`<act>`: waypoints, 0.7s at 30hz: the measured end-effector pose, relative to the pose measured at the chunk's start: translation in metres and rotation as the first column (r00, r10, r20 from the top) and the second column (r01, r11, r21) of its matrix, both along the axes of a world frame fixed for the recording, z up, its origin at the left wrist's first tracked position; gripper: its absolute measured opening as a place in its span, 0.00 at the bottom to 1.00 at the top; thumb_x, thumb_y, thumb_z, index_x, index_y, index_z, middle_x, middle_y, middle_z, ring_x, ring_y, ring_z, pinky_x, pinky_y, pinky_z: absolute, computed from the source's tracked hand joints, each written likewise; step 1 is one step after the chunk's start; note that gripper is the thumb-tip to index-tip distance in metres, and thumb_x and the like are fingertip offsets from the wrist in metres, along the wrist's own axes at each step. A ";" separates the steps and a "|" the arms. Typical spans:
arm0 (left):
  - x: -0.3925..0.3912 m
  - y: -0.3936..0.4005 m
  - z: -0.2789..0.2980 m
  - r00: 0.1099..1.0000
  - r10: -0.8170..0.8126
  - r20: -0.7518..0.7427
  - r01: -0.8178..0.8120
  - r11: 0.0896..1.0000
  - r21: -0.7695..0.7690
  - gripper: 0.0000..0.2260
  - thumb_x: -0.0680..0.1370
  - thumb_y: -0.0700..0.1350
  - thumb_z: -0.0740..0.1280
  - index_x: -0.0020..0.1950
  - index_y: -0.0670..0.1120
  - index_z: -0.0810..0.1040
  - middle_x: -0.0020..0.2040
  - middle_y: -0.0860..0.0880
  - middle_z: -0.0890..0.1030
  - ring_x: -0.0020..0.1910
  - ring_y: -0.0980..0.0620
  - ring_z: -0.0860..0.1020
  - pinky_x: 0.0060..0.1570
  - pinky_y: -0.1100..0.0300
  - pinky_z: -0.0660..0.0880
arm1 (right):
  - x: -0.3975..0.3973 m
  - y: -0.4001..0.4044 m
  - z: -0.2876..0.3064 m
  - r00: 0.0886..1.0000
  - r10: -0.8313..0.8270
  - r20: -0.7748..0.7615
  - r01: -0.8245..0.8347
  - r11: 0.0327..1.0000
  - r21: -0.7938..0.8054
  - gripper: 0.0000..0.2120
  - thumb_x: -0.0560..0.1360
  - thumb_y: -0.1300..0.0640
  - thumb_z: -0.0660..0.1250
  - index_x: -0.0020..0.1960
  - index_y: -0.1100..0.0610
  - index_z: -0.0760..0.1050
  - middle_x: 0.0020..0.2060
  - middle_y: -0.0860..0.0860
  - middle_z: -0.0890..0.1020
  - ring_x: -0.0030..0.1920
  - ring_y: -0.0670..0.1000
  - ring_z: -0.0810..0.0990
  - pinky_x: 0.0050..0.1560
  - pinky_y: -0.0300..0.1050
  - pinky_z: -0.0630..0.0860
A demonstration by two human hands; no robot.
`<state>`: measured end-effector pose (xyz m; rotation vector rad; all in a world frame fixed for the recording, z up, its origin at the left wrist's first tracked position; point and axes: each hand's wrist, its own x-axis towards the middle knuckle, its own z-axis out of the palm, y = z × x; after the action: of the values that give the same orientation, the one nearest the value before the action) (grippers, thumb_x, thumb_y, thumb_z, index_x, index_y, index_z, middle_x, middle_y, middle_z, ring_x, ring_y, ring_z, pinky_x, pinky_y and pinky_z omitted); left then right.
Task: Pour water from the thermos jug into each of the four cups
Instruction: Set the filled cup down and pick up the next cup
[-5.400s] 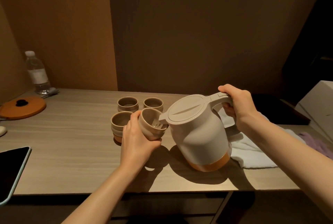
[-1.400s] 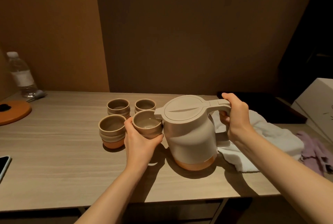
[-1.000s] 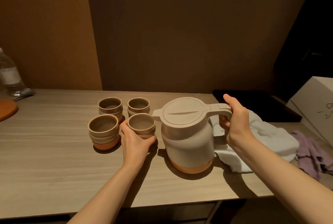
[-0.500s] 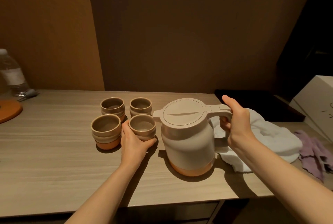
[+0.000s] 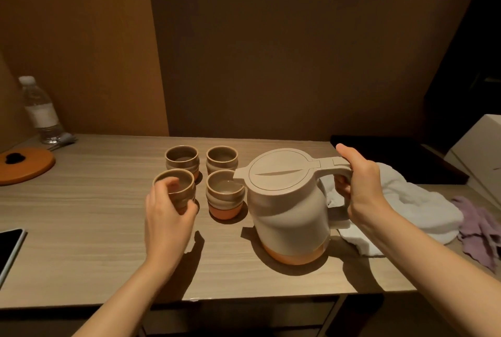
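Observation:
Four ribbed beige cups with orange bases stand in a square on the wooden table (image 5: pixel 81 228). My left hand (image 5: pixel 166 217) curls around the front-left cup (image 5: pixel 177 183), thumb at its rim, and the cup rests on the table. The front-right cup (image 5: pixel 225 195) stands free with water glinting inside, just under the jug's spout. Behind are the back-left cup (image 5: pixel 182 160) and back-right cup (image 5: pixel 222 159). The beige thermos jug (image 5: pixel 290 206) stands upright on its orange base, lid shut. My right hand (image 5: pixel 360 187) grips its handle.
A white towel (image 5: pixel 412 209) and a purple cloth (image 5: pixel 479 231) lie right of the jug, with a white box (image 5: pixel 479 152) and dark tray (image 5: pixel 393 157) beyond. A water bottle (image 5: pixel 40 111), orange disc (image 5: pixel 27 166) and tablet (image 5: pixel 9 244) are at left.
My left hand set the front-right cup down, let go and moved left onto the front-left cup. The jug went from tilted to upright on the table, still held by my right hand.

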<state>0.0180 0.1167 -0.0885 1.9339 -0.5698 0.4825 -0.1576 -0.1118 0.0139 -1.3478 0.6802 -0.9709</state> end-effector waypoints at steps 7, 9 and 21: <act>0.036 0.007 -0.002 0.977 0.029 -0.209 -0.027 1.000 0.011 0.42 0.65 0.46 0.80 0.72 0.48 0.60 0.71 0.44 0.60 0.70 0.42 0.64 0.66 0.48 0.66 | -0.002 0.005 0.001 1.000 0.021 -0.013 -0.021 1.000 -0.008 0.19 0.75 0.51 0.65 0.27 0.55 0.72 0.21 0.47 0.72 0.26 0.46 0.68 0.30 0.42 0.63; 0.038 0.005 -0.004 0.952 -0.028 -0.304 0.018 0.999 -0.036 0.47 0.64 0.47 0.80 0.75 0.50 0.56 0.73 0.43 0.60 0.70 0.42 0.64 0.66 0.48 0.66 | -0.002 0.006 0.002 0.999 0.035 -0.017 -0.035 0.999 -0.017 0.20 0.75 0.51 0.65 0.26 0.54 0.72 0.21 0.47 0.72 0.25 0.45 0.68 0.30 0.42 0.62; 0.047 -0.002 -0.015 0.930 0.004 -0.367 -0.051 0.992 -0.117 0.44 0.59 0.45 0.83 0.68 0.47 0.63 0.63 0.44 0.74 0.61 0.44 0.74 0.52 0.54 0.74 | -0.008 0.010 0.003 0.998 0.057 -0.032 -0.059 0.997 -0.049 0.25 0.76 0.52 0.64 0.21 0.53 0.69 0.18 0.47 0.68 0.20 0.44 0.64 0.28 0.43 0.60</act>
<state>0.0653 0.1151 -0.1037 1.8527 -0.2635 0.1599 -0.1657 -0.1022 0.0170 -1.4213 0.6399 -0.9280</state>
